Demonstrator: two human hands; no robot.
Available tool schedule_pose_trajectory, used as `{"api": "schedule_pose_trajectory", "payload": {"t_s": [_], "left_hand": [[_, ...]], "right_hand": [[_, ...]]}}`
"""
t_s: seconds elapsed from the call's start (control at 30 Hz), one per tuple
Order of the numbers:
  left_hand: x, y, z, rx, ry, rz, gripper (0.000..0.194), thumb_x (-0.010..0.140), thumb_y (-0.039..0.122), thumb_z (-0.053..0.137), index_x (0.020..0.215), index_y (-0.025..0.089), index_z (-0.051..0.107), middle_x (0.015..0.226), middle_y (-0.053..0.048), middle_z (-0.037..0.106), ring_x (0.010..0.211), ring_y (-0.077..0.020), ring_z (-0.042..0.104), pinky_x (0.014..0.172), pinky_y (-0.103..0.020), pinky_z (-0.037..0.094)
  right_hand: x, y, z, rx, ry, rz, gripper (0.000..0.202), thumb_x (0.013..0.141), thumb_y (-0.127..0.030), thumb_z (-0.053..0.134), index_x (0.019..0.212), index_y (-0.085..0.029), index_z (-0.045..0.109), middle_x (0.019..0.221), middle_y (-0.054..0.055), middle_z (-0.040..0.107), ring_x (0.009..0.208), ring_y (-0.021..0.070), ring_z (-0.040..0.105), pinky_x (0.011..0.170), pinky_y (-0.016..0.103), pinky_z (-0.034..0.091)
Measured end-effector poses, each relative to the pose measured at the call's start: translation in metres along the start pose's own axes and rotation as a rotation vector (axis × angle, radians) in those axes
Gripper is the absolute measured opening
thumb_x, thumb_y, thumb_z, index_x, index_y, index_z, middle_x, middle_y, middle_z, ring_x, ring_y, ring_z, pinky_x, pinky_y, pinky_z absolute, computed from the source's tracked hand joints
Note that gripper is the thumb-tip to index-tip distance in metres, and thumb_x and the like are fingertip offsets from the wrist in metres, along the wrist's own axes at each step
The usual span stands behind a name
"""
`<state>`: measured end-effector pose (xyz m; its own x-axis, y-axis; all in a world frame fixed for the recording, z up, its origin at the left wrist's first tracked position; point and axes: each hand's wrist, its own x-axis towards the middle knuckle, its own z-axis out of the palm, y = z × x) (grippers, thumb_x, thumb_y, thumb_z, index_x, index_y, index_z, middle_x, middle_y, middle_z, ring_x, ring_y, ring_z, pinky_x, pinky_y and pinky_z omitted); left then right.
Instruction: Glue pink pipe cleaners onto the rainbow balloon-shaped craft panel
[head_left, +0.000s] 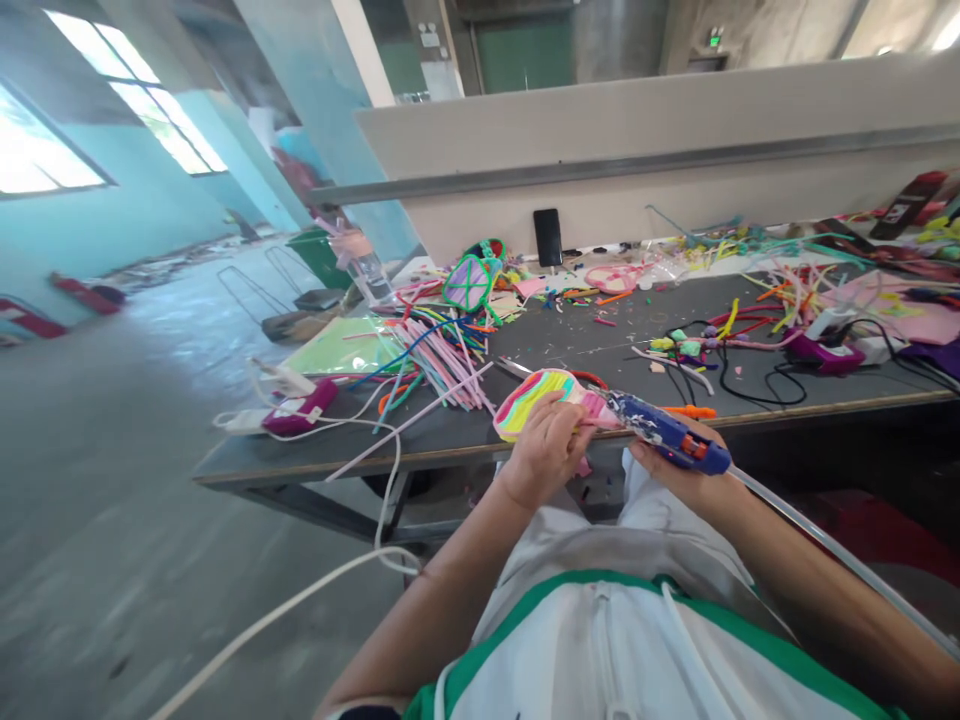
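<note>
Between the fingers of my left hand (551, 440) is a flat, rounded pipe-cleaner craft piece (525, 400) with yellow, pink and teal stripes and a pink edge. My right hand (686, 475) is wrapped round a blue hot glue gun (667, 432), smeared with whitish residue. A long clear glue stick (810, 535) runs out of the gun's back end, over my right forearm. The gun's nozzle is close to the pink right part of the craft piece; whether they touch, I cannot tell. Scissors (514, 368) lie just behind the piece, partly hidden.
Pink and white pipe cleaners (442, 365) are piled on the grey table (600, 345), some over its front edge. A purple power socket (300, 408) with white cables sits at left, another purple socket (825, 352) at right. A phone (548, 237) leans on the back panel.
</note>
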<state>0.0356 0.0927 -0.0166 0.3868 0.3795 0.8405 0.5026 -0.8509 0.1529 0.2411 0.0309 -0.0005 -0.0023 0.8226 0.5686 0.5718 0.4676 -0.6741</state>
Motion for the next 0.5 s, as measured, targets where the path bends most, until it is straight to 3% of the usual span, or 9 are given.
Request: {"api": "schedule_pose_trajectory", "payload": {"t_s": [0.13,0.5], "left_hand": [[0.0,0.0007,0.0001,0.0,0.026,-0.009,0.011,0.087,0.018,0.062,0.097,0.02,0.056,0.087,-0.004,0.07,0.086,-0.0189,0.068,0.099,-0.043,0.052],[0.0022,0.0018,-0.0004,0.016,0.099,0.018,0.017,0.085,0.017,0.066,0.1,0.018,0.059,0.089,-0.005,0.07,0.089,-0.0207,0.068,0.095,-0.044,0.055]], "right_hand": [[-0.0011,0.0036,0.0022,0.011,0.01,0.0,0.021,0.079,-0.033,0.068,0.097,-0.023,0.071,0.097,0.005,0.074,0.09,0.0231,0.071,0.084,0.036,0.058],[0.0023,-0.0061,0.0012,0.087,-0.021,0.082,0.019,0.077,-0.031,0.068,0.094,-0.022,0.072,0.088,0.004,0.073,0.076,0.0208,0.07,0.073,0.034,0.058]]}}
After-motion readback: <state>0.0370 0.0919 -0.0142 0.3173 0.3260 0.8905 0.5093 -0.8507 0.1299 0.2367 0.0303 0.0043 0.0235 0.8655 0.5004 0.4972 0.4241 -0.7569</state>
